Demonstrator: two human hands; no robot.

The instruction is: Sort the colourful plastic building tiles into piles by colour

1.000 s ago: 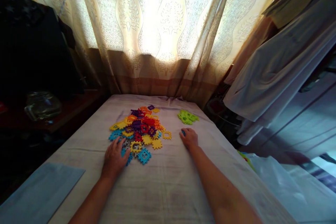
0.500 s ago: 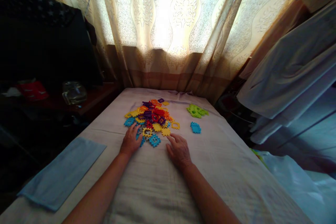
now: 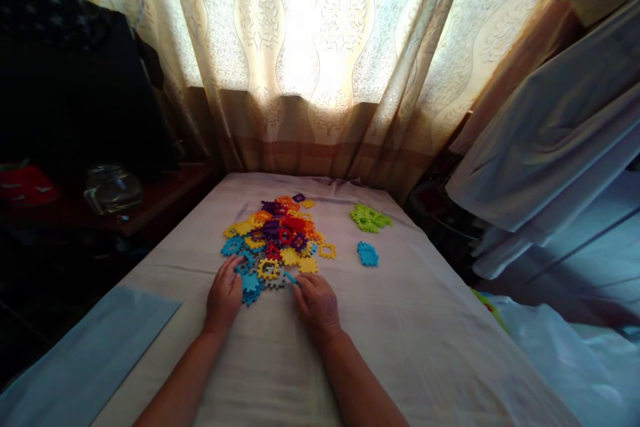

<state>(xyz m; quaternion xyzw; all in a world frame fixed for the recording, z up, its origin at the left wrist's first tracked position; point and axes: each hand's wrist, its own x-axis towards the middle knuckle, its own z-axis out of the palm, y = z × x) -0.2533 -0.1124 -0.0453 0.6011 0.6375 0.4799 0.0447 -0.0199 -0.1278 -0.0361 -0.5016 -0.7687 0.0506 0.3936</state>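
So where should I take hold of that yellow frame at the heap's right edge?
I'd pinch the yellow frame by its right bar, coming from the right: it looks flat, its hollow middle should admit a fingertip, and that side faces away from the heap.

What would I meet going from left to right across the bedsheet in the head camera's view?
Pale blue cloth → left hand → yellow frame-shaped piece → right hand → lone blue piece, with the green pieces just beyond it.
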